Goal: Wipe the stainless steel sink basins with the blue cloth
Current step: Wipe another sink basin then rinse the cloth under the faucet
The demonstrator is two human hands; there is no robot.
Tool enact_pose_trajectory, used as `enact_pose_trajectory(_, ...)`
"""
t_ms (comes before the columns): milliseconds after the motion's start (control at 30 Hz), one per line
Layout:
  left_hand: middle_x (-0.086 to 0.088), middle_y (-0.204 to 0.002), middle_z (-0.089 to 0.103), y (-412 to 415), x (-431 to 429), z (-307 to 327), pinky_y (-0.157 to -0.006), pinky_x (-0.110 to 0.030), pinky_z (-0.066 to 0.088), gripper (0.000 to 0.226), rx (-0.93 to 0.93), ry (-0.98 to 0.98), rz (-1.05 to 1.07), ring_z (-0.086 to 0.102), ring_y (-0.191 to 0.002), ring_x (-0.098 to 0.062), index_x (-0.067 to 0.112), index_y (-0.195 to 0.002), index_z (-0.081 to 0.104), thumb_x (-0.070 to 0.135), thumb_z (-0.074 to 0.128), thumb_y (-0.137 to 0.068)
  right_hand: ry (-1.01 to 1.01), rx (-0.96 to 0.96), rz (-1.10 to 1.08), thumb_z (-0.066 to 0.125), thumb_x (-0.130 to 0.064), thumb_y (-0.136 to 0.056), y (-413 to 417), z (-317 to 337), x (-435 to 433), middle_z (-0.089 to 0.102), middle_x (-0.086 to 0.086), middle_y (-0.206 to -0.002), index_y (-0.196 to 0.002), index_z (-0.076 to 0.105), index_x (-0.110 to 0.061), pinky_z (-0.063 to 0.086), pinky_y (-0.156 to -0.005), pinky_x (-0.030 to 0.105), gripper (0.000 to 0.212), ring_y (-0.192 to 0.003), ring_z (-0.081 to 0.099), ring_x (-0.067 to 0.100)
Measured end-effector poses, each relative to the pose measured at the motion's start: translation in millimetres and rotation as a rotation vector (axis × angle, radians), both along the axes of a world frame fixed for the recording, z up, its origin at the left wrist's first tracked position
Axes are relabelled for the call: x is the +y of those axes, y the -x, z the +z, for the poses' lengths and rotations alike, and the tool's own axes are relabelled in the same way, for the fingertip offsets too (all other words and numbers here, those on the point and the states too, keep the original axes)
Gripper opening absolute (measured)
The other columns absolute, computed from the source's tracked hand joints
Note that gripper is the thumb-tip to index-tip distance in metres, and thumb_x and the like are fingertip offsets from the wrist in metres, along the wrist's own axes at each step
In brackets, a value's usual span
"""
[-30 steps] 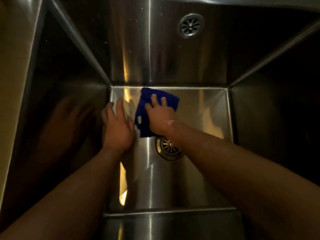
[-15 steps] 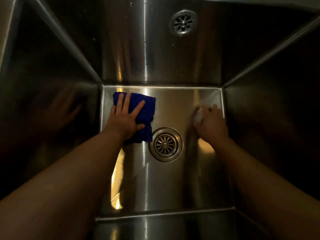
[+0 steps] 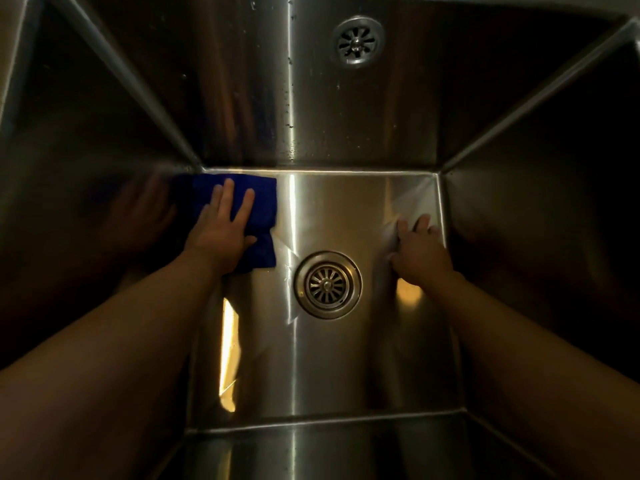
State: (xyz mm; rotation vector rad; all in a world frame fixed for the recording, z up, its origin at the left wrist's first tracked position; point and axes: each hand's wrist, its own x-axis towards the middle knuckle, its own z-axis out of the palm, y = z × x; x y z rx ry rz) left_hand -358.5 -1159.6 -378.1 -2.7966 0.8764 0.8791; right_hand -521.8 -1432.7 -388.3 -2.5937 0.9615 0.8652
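Note:
I look down into a deep stainless steel sink basin [image 3: 346, 368]. The blue cloth [image 3: 264, 197] lies folded on the basin floor in the far left corner, touching the back and left walls. My left hand [image 3: 221, 235] presses flat on the cloth, fingers spread and pointing away from me. My right hand [image 3: 419, 252] rests on the bare floor beside the right wall with fingers loosely bent, holding nothing.
A round drain strainer [image 3: 327, 285] sits in the middle of the floor between my hands. An overflow grille [image 3: 358, 40] is high on the back wall, which carries water droplets. Dark steel walls close in on all sides.
One second ago my right hand held the cloth near the middle. My left hand took it and slid it into the far left corner. My right hand moved to the right wall.

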Motion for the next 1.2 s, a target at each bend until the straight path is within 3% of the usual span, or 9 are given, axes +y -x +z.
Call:
enact_pose_trajectory(167,-0.016,-0.148,-0.041,32,12,-5,-0.117,-0.047,-0.004,0.086,0.092,-0.134,-0.022,-0.029,-0.141,-0.034,0.022,-0.146,-0.027,0.046,0.04,-0.097,0.002,0.019,0.04,0.056,-0.038,-0.094,2,2,-2,-0.006,0.022,-0.159,-0.155,0.005,-0.019,0.021,-0.115,0.047,0.081,-0.146,0.005,0.043)
enact_pose_trajectory(267,-0.009,-0.123,-0.063,65,22,-10,-0.113,-0.047,-0.017,0.091,0.224,-0.213,0.021,-0.048,-0.126,-0.029,0.027,-0.137,-0.04,0.046,0.039,-0.097,-0.003,0.014,0.044,0.052,-0.032,-0.095,1,5,-1,-0.004,0.024,-0.158,-0.154,0.007,-0.017,0.022,-0.114,0.046,0.075,-0.144,0.009,0.044)
enact_pose_trajectory(367,-0.008,-0.109,-0.07,88,33,-6,-0.111,-0.047,-0.02,0.095,0.281,-0.279,0.023,-0.054,-0.115,-0.028,0.027,-0.13,-0.045,0.045,0.042,-0.095,-0.014,0.027,0.043,0.051,-0.031,-0.096,1,10,0,-0.005,0.024,-0.158,-0.154,0.007,-0.017,0.023,-0.114,0.045,0.075,-0.145,0.009,0.043)
enact_pose_trajectory(467,-0.014,-0.114,-0.066,112,38,0,-0.112,-0.05,-0.018,0.099,0.323,-0.338,0.022,-0.052,-0.117,-0.032,0.024,-0.125,-0.047,0.045,0.045,-0.094,-0.019,0.022,0.054,0.052,-0.031,-0.096,1,11,0,-0.006,0.024,-0.158,-0.154,0.006,-0.017,0.022,-0.115,0.045,0.076,-0.145,0.008,0.043)
enact_pose_trajectory(567,-0.019,-0.121,-0.059,134,44,6,-0.112,-0.052,-0.016,0.101,0.372,-0.415,0.003,-0.046,-0.126,-0.037,0.017,-0.127,-0.044,0.044,0.047,-0.093,-0.066,0.01,0.018,0.056,-0.034,-0.094,7,12,2,-0.016,0.018,-0.159,-0.155,0.001,-0.023,0.017,-0.116,0.048,0.083,-0.147,-0.005,0.04)
enact_pose_trajectory(733,-0.019,-0.133,-0.053,168,56,8,-0.113,-0.055,-0.013,0.099,0.474,-0.497,-0.019,-0.043,-0.13,-0.038,0.019,-0.139,-0.036,0.024,0.05,-0.09,-0.176,0.073,0.102,0.072,-0.057,-0.074,46,12,18,-0.042,0.006,-0.15,-0.143,-0.023,-0.051,0.008,-0.107,0.071,0.117,-0.141,-0.03,0.037)
enact_pose_trajectory(833,-0.017,-0.13,-0.054,181,64,4,-0.114,-0.054,-0.011,0.087,0.418,-0.439,-0.031,-0.047,-0.123,-0.038,0.017,-0.141,-0.033,0.019,0.039,-0.092,-0.188,0.127,0.169,0.073,-0.059,-0.072,69,9,23,-0.049,0.003,-0.145,-0.138,-0.03,-0.054,0.003,-0.107,0.071,0.121,-0.139,-0.034,0.036)
enact_pose_trajectory(933,-0.019,-0.129,-0.054,182,70,1,-0.113,-0.053,-0.011,0.089,0.371,-0.409,-0.044,-0.052,-0.113,-0.036,0.017,-0.137,-0.038,0.013,0.039,-0.092,-0.202,0.134,0.165,0.072,-0.058,-0.074,71,7,22,-0.053,0.003,-0.141,-0.137,-0.032,-0.053,-0.002,-0.108,0.07,0.121,-0.136,-0.037,0.036)
enact_pose_trajectory(1200,-0.02,-0.13,-0.057,167,58,-3,-0.114,-0.053,-0.009,0.105,0.254,-0.29,-0.007,-0.045,-0.127,-0.039,0.016,-0.13,-0.045,0.038,0.05,-0.093,-0.243,0.052,0.196,0.076,-0.041,-0.077,71,3,27,-0.057,-0.008,-0.134,-0.14,-0.023,-0.056,0.008,-0.111,0.066,0.118,-0.133,-0.04,0.028)
